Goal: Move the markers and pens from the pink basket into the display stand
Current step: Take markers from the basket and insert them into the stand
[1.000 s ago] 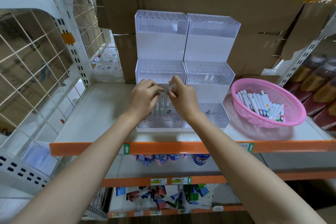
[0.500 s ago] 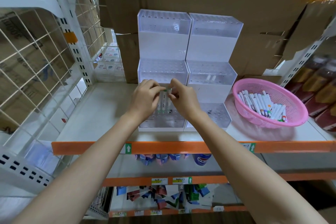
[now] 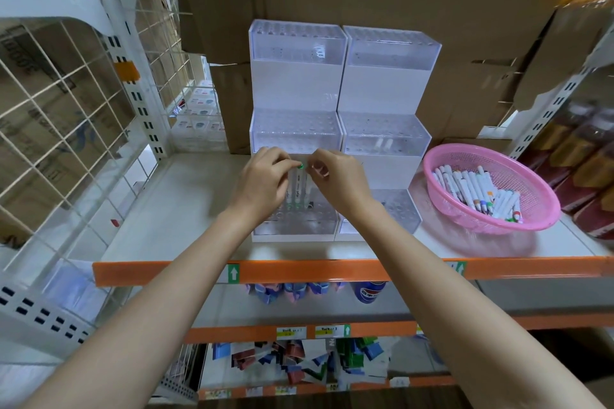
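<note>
Soft, even overhead light, slightly dim and cool. Faint shadow under the pink basket [image 3: 538,209] on the shelf [image 3: 186,209]. Mild glare on clear display stand [image 3: 295,83] tops. Strong fisheye bending at edges; right edge blurred.

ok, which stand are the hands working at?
The left stand: left hand and right hand pinch markers standing in its bottom tier, not the right stand's.

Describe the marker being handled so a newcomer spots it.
On the orange-edged shelf, look at the lowest tier of the left display stand. Among the upright white markers, it's the one both hands pinch, the only one showing a green cap on top.
</note>
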Demonstrator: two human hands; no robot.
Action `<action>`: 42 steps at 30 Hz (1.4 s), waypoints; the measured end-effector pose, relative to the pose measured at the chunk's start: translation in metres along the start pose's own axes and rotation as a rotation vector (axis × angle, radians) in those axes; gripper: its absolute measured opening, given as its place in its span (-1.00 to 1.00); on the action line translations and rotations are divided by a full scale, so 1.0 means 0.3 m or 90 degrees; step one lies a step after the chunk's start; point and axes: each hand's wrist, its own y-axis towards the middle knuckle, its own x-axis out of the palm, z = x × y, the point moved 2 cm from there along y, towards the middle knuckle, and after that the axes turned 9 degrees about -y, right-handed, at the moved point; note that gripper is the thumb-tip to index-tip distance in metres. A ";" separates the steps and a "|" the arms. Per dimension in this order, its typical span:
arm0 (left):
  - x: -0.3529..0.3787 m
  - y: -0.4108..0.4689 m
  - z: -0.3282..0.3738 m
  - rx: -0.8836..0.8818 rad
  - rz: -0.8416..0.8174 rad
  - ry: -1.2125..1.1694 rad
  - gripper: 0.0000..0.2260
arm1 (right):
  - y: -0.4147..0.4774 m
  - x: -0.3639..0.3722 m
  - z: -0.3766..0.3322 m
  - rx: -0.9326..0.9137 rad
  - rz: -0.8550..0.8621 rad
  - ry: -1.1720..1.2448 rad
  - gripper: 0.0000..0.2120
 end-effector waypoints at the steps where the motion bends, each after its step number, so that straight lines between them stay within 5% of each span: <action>1: 0.001 0.001 0.000 -0.001 0.001 0.003 -0.76 | 0.000 0.000 -0.001 0.000 -0.004 0.000 -0.95; 13: 0.070 0.032 0.092 0.016 -0.040 0.058 -0.70 | -0.048 -0.106 0.097 0.028 -0.075 -0.111 -0.72; 30: 0.540 0.191 0.490 0.071 -0.281 0.014 -0.53 | -0.272 -0.404 0.608 0.185 -0.090 -0.275 -0.62; 42: 0.818 0.377 0.659 -0.007 -0.291 -0.028 -0.65 | -0.312 -0.460 0.942 0.344 -0.285 -0.276 -0.64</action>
